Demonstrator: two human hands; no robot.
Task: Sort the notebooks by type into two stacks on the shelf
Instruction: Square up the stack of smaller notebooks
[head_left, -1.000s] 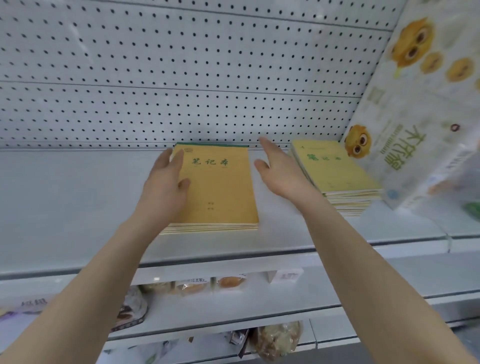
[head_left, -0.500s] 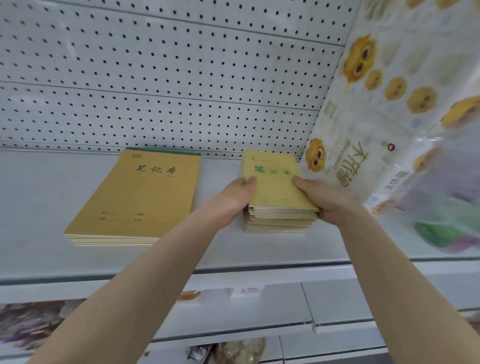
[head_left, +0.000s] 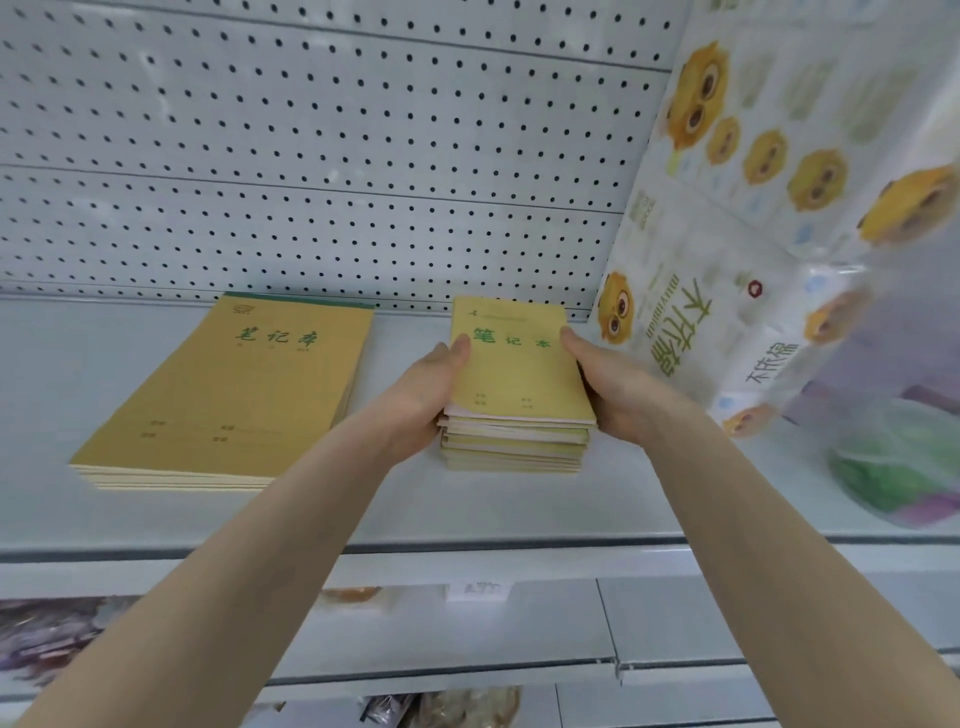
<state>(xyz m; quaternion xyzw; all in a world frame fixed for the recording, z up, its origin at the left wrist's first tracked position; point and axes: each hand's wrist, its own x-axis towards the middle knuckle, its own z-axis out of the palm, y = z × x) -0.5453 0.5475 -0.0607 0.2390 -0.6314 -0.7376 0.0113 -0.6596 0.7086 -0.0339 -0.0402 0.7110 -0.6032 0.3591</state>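
Currently both hands are on the small notebook stack (head_left: 514, 410) at center frame, right of middle: left hand (head_left: 423, 395) is cupped against the stack's left edge with its thumb lying on the top cover, right hand (head_left: 618, 389) cupped against the right edge, thumb also on the cover. Fingers of both are curled around the sides, so the stack is clamped between the two hands; fingertips under or behind the stack are hidden. Stack sits on the white shelf (head_left: 519, 509), its lower layers slightly uneven, page edges showing at the front. Top cover is yellow-green with green characters. Large notebook stack (head_left: 228, 395) lies at center left of the frame on the same shelf, orange-yellow cover with green characters and a green strip along its far edge, squared up, well apart from the small stack and from both hands. White pegboard (head_left: 322, 156) fills the upper left and center behind the shelf. Printed plastic pack (head_left: 727, 223) with yellow cartoon figures takes up the upper right, just beside the right hand. Blurred clear bag (head_left: 904, 462) with green and purple contents sits at far right on the shelf. Lower shelves at the bottom of the frame hold blurred packaged goods.
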